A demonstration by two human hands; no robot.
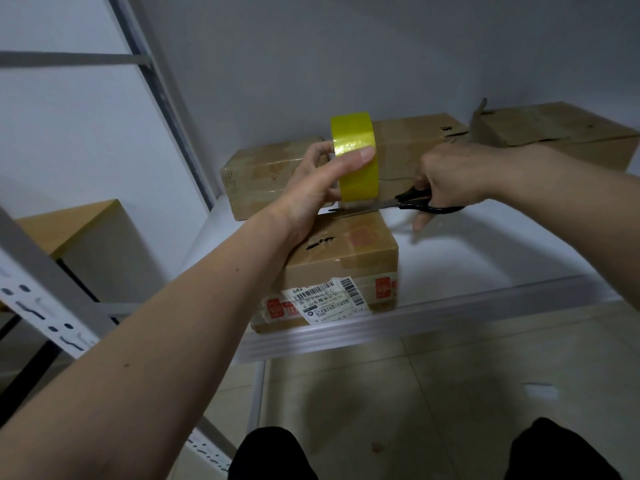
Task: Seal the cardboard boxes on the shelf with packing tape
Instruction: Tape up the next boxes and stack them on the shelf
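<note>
A white metal shelf [485,271] with a ridged front lip carries four cardboard boxes under dim light, set against a plain pale grey wall [311,46]. The front box [346,258] sits at the shelf's front edge, left of its middle, with a white shipping label [329,301] and red stickers on the side facing the camera and a torn hole in its top. Behind it, along the back edge, lie a low box [256,174] toward the left corner, a taller box [408,150] in the middle, and a box with loose flaps [561,136] toward the right corner. The left hand [311,188] has its grip clamped on a roll of yellow packing tape [355,157], held upright over the far end of the front box, thumb across the roll's face. The right hand [453,174] has its grip curled through the black handles of the scissors [398,202], whose blades lie level beneath the roll at the front box's far edge. Grey slotted uprights [41,306] frame the shelf at left, and a wooden-topped bench [69,223] stands beyond them. Below, the floor [433,393] is pale glossy tile, with dark-clad knees at the bottom edge.
</note>
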